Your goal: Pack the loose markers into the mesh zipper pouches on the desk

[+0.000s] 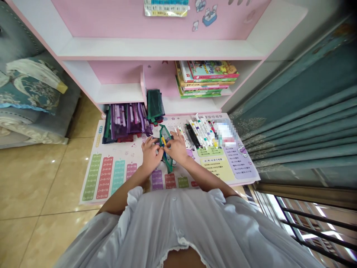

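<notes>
Both my hands are close together at the middle of the desk, gripping a green-edged mesh pencil pouch (165, 136) that stands lengthwise between them. My left hand (150, 154) holds the pouch's near side. My right hand (175, 147) pinches at its opening, beside a yellow marker (163, 140) that sits partly in the pouch. My fingers hide the pouch's middle. To the right lies a row of white markers with coloured caps (200, 134), and several black pens (193, 136) lie among them.
A printed multiplication-table desk mat (106, 175) covers the desk. Purple and dark pouches (125, 121) and a green pouch stack (154, 106) stand at its back edge. Books (206, 78) fill a pink-and-white shelf (158, 48) behind.
</notes>
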`<state>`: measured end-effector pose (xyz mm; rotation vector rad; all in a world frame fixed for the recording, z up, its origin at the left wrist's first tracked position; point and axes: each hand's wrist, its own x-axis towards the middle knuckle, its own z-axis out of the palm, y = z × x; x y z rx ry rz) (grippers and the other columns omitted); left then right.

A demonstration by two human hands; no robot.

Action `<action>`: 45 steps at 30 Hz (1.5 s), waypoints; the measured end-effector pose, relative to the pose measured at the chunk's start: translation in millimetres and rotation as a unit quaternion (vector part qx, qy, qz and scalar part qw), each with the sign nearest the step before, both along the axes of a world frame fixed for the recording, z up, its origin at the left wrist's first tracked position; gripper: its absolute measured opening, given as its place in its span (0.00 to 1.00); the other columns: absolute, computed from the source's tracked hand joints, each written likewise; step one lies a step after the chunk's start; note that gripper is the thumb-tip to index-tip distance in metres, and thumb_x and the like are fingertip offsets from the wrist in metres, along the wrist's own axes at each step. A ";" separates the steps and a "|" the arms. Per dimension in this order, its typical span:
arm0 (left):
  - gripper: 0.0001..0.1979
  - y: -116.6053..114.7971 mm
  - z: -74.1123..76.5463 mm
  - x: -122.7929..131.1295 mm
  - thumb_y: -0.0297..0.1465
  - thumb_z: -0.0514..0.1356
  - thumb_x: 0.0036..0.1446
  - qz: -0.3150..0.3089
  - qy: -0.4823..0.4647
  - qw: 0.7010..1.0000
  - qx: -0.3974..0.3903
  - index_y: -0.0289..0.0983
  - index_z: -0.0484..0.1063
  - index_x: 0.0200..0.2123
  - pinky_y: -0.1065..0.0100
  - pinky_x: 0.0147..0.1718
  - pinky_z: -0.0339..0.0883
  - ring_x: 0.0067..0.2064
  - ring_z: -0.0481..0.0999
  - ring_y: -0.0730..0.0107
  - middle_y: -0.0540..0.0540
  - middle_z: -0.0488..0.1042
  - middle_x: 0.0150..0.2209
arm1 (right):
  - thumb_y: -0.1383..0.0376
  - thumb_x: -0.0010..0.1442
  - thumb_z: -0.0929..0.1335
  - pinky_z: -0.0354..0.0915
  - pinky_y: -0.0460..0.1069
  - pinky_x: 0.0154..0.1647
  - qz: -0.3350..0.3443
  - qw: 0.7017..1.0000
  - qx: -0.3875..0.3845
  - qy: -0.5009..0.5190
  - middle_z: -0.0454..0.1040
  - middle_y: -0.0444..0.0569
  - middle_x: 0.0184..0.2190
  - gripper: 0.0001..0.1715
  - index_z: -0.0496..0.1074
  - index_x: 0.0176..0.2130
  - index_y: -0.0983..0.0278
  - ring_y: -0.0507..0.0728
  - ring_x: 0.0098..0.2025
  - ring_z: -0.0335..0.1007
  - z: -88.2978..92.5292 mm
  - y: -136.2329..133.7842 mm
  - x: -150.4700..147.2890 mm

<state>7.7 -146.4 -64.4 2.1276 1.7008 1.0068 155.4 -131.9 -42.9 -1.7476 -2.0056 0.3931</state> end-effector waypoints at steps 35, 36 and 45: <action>0.11 1.5 -3.0 -0.2 0.33 0.59 0.58 -0.004 0.001 1.000 -0.016 0.39 0.72 0.24 0.46 0.60 0.56 0.62 0.66 0.51 0.43 0.77 0.49 | 0.68 0.55 0.68 0.45 0.68 0.68 -0.084 0.994 0.058 -0.048 0.65 0.59 0.63 0.07 0.77 0.29 0.66 0.69 0.73 0.38 -47.6 21.8 47.6; 0.11 1.4 -2.7 -0.2 0.33 0.59 0.58 -0.003 0.001 1.000 -0.014 0.39 0.72 0.24 0.46 0.59 0.56 0.62 0.66 0.51 0.43 0.77 0.49 | 0.68 0.55 0.68 0.45 0.68 0.68 -0.087 0.994 0.059 -0.043 0.65 0.58 0.62 0.07 0.77 0.28 0.66 0.69 0.73 0.39 -44.6 21.0 46.6; 0.10 0.9 1.7 1.7 0.31 0.59 0.57 -0.002 0.005 1.000 -0.022 0.40 0.72 0.24 0.46 0.59 0.56 0.62 0.65 0.50 0.44 0.77 0.49 | 0.64 0.55 0.68 0.51 0.66 0.67 -0.055 0.992 0.106 0.034 0.68 0.57 0.60 0.11 0.73 0.23 0.63 0.69 0.71 0.46 1.3 2.4 29.0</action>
